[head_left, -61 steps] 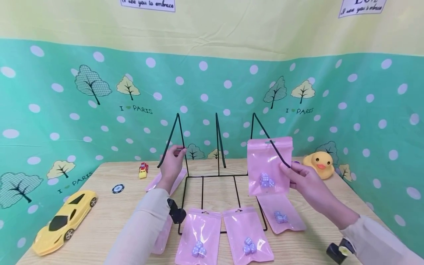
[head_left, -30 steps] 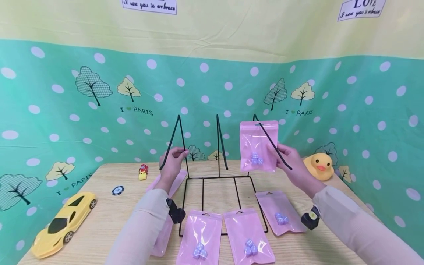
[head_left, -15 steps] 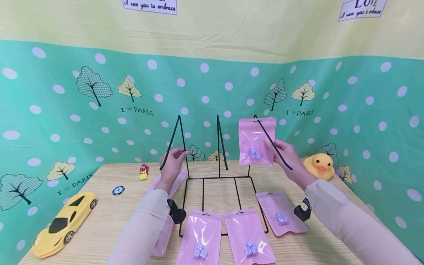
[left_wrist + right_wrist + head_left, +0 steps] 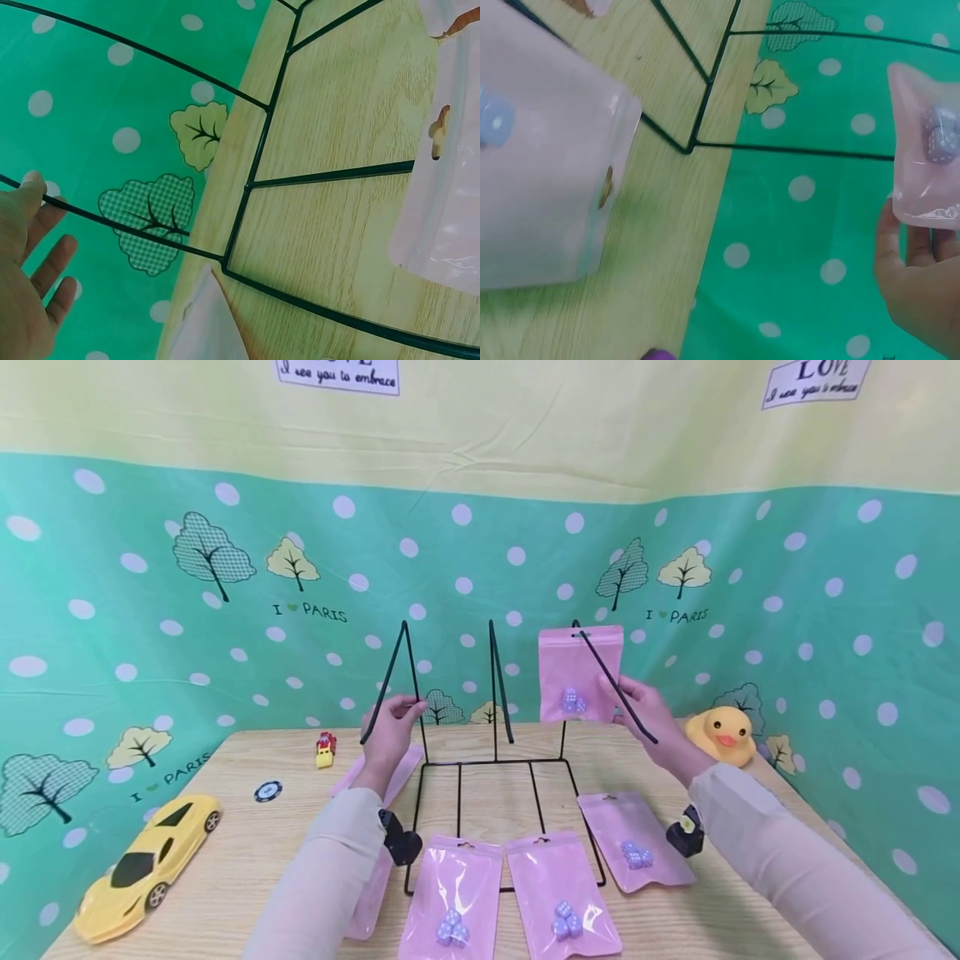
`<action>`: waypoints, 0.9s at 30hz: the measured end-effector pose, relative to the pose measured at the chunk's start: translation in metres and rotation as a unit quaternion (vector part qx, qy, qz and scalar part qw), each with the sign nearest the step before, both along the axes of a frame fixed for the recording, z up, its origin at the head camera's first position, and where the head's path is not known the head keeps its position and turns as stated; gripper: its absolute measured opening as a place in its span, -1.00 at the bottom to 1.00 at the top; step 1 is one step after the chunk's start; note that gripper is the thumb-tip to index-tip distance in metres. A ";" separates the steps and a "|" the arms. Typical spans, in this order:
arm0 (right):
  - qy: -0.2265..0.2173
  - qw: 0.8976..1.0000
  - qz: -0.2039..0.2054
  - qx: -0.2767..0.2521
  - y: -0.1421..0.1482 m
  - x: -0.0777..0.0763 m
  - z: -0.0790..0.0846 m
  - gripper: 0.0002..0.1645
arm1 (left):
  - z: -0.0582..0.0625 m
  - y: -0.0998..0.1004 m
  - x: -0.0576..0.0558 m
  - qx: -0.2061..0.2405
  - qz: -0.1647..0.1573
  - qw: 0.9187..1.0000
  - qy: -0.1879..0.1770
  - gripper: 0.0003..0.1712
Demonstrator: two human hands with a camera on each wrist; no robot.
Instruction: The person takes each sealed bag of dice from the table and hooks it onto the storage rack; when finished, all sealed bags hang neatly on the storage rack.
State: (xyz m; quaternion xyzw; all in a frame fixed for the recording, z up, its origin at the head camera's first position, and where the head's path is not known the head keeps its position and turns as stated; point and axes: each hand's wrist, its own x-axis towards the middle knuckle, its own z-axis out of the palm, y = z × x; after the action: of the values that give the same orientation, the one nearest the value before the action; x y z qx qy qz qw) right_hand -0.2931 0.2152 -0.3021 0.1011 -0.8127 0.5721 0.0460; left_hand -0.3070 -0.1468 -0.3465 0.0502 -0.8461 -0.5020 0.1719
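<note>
A black wire display rack point(image 4: 495, 762) with three upright, down-sloping prongs stands on the wooden table. My left hand point(image 4: 392, 727) pinches its left upright between thumb and index finger; in the left wrist view the other fingers of that hand point(image 4: 30, 262) are loosely bent. My right hand point(image 4: 652, 718) holds a pink zip bag point(image 4: 581, 672) with several lilac dice inside by its right edge. That bag is high at the right prong, its hang hole level with the prong's upper part. Whether the wire passes through the hole I cannot tell.
Pink bags of dice lie at the rack's front point(image 4: 450, 889), front right point(image 4: 637, 843) and left point(image 4: 371, 893). A yellow toy car point(image 4: 150, 868), a poker chip point(image 4: 267, 791) and a small red-yellow toy point(image 4: 325, 749) are at left, a rubber duck point(image 4: 723, 735) at right.
My right hand has carried the pink bag up, back and slightly left along the right prong, then slowed near its top. My left hand has stayed on the rack's left upright.
</note>
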 end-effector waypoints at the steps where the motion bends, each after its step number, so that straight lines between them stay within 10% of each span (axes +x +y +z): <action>1: -0.003 1.000 0.003 0.008 0.001 0.001 0.000 -0.16 | 0.000 0.000 0.000 0.001 -0.001 1.000 -0.002 -0.68; 13: -0.011 0.993 0.057 0.103 0.033 0.016 -0.019 -0.30 | 0.006 0.001 0.003 -0.006 -0.001 1.000 -0.010 -0.65; 22: -0.043 0.936 0.156 0.312 0.060 0.034 -0.055 -0.22 | 0.008 0.003 0.006 -0.009 0.002 1.000 -0.011 -0.66; 27: -0.056 0.925 0.142 0.348 0.066 0.033 -0.069 -0.12 | 0.009 0.003 0.008 -0.009 -0.003 1.000 -0.019 -0.65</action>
State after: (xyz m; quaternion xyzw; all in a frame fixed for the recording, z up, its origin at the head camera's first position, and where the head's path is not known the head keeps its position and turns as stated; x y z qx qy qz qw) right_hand -0.2596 0.2812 -0.3715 0.1933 -0.9389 0.2586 -0.1195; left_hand -0.2994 -0.1438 -0.3378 0.0555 -0.8541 -0.4935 0.1546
